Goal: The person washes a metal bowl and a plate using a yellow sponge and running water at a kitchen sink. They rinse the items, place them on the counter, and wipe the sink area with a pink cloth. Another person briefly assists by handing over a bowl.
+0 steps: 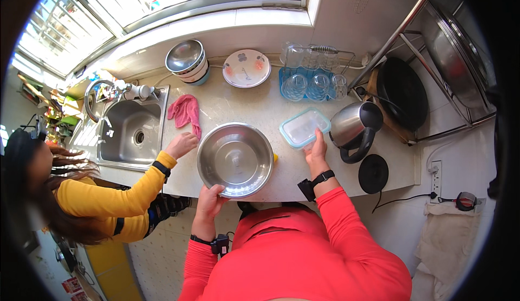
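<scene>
My left hand (pixel 211 203) grips the near rim of a wide stainless steel basin (pixel 235 161) at the counter's front edge, thumb over the rim. The basin looks to have nothing in it. A little yellow shows past its right side. My right hand (pixel 317 148) holds the near corner of a lidded food container (pixel 305 127) with a clear top and light blue rim, right of the basin. An electric kettle (pixel 350 124) stands close to the container's right side. A pink cloth (pixel 186 112) lies crumpled left of the basin, near a co-worker's hand (pixel 181 144).
Stacked bowls (pixel 187 61), a patterned plate (pixel 246 68) and a glass rack (pixel 310 75) line the wall. A sink (pixel 134 130) is at left, beside the co-worker (pixel 105 195) in yellow. A black kettle base (pixel 373 174), a wok (pixel 402 94) and a metal rack (pixel 447 128) stand right.
</scene>
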Demonstrator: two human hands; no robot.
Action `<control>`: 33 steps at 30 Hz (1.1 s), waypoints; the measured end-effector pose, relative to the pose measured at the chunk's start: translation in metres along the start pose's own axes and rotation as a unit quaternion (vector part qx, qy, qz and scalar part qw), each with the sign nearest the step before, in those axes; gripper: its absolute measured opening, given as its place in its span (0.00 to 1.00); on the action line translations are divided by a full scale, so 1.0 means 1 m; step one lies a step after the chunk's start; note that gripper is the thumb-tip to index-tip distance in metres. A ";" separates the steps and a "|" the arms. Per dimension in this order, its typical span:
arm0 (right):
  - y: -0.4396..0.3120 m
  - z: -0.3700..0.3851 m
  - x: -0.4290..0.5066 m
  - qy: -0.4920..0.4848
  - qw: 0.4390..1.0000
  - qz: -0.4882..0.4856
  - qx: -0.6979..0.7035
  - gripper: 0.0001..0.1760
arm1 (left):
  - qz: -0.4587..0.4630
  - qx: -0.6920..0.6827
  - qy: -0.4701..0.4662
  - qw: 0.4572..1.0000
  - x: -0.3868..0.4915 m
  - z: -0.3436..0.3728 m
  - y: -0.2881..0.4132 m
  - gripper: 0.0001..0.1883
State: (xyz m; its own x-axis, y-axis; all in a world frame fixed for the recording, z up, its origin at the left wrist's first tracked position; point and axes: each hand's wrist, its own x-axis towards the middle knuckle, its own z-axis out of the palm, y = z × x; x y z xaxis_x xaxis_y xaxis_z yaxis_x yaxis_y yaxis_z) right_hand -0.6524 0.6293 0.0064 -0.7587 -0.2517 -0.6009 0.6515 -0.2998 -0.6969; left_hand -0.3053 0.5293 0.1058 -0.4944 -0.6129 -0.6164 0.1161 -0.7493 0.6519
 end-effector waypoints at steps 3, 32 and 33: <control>-0.004 -0.006 0.014 -0.023 0.998 -0.017 -0.062 0.32 | 0.004 -0.031 0.000 1.000 -0.005 0.010 -0.016 0.20; -0.004 0.268 0.001 -0.183 0.982 0.034 -0.035 0.37 | 0.069 -0.132 0.119 0.982 0.025 -0.080 -0.009 0.23; 0.000 0.278 0.011 -0.161 0.985 0.028 -0.051 0.38 | 0.064 -0.124 0.125 0.982 0.028 -0.083 -0.009 0.23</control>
State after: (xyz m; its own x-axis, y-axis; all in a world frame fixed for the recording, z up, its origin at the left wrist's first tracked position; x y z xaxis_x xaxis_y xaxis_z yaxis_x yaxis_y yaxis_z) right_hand -0.6623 0.3710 0.1085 -0.6726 -0.5496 -0.4955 0.6769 -0.1864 -0.7121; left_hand -0.2483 0.4980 0.0459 -0.2388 -0.7247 -0.6463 0.3844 -0.6818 0.6224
